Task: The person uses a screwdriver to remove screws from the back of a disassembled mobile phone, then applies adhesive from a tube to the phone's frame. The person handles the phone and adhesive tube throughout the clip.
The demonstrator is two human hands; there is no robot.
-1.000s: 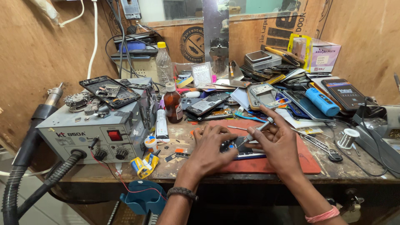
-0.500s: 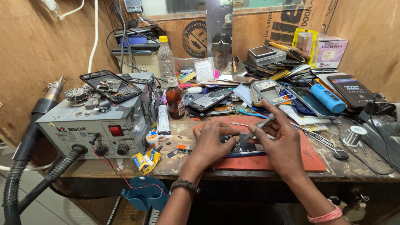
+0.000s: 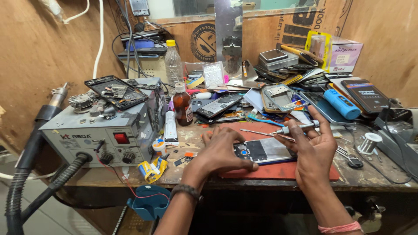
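- The left hand (image 3: 222, 152) presses down on the near-left end of an opened phone (image 3: 263, 151), fingers curled over its edge, thumb stretched along the front side; it pins the phone rather than lifting it.
- The right hand (image 3: 314, 150) is clenched around a small screwdriver (image 3: 292, 129), whose silver shaft points left above the phone.
- The phone lies flat on a red work mat (image 3: 278, 170), at the front edge of the wooden bench (image 3: 383, 176), between the two hands.
- Left of the hands stands a grey hot-air station (image 3: 98, 135), with a black hose (image 3: 26, 174) hanging off its front.
- Behind the mat stands a brown bottle (image 3: 182, 104), beside it a white tube (image 3: 170, 126).
- Farther back lie phone parts in a heap, a blue cylinder (image 3: 342, 103) and a clear plastic bottle (image 3: 173, 63).
- A solder spool (image 3: 369, 142) sits well right of the right hand.
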